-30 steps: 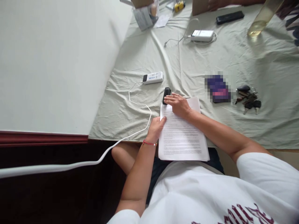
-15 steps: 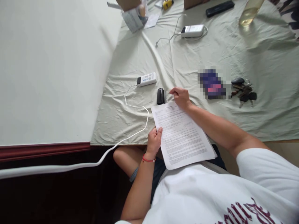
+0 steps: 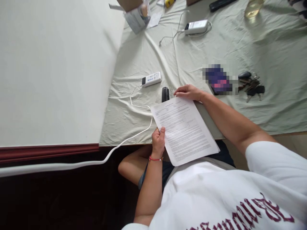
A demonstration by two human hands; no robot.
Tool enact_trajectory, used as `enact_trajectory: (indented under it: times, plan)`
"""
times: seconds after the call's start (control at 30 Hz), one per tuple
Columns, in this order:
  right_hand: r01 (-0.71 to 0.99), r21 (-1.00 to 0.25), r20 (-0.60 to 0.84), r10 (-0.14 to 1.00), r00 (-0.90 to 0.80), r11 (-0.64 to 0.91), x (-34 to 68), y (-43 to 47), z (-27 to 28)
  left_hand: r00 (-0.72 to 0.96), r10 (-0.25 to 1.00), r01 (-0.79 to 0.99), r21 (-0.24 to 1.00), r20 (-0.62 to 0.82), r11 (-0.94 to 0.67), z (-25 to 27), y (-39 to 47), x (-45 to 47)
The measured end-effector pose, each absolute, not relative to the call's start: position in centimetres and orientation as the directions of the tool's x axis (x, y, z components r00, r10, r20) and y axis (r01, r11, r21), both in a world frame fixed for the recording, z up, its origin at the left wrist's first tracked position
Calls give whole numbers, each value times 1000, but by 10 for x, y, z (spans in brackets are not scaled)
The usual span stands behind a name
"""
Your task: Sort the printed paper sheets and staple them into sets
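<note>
My left hand [image 3: 158, 140] grips a stack of printed papers [image 3: 184, 131] by its left edge, the thumb lying on top. The stack leans over the table's front edge and its lower end reaches my shirt. At the top edge of the papers lies my right hand [image 3: 188, 92], its fingers stretched out to the left and touching or very close to the paper. Just left of those fingertips is a small black stapler [image 3: 165, 94], standing on the cloth beyond the papers' top edge.
A pale green cloth [image 3: 129, 121] covers the table. Left of the stapler lies a white power bank [image 3: 151, 79] with a white cable [image 3: 134, 138] running off left. A pixelated phone [image 3: 218, 80] and keys [image 3: 251, 85] lie right. Another white device [image 3: 196, 27] and a bottle [image 3: 253, 9] are farther back.
The papers have shifted slightly up and left in view. My right hand's bent fingers have straightened along the top edge. My left hand keeps its hold.
</note>
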State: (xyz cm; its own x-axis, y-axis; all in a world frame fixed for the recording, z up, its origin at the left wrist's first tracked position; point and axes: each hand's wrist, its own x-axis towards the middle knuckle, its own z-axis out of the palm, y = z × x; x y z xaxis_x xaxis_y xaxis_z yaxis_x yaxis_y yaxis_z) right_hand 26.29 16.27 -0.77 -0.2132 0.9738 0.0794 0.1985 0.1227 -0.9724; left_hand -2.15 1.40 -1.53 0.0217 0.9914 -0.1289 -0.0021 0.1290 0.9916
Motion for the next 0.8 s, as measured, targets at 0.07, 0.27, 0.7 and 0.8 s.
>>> enact_trajectory:
  times: [0.07, 0.27, 0.7, 0.8]
  plan:
    - [146, -989, -9, 967, -253, 29, 270, 159, -3, 18, 992, -7, 993, -121, 121, -16, 13, -22]
    - [73, -996, -54, 986, -157, -43, 277, 159, -7, 25, 994, 74, 992, -103, 101, -15, 11, -23]
    - [-53, -999, -6, 990, -143, -14, 274, 159, -7, 106, 991, 146, 987, -84, 68, -14, 10, -25]
    - [-135, -990, 27, 1000, 7, 27, 274, 159, -6, 126, 984, 107, 988, -125, 112, -13, 9, -29]
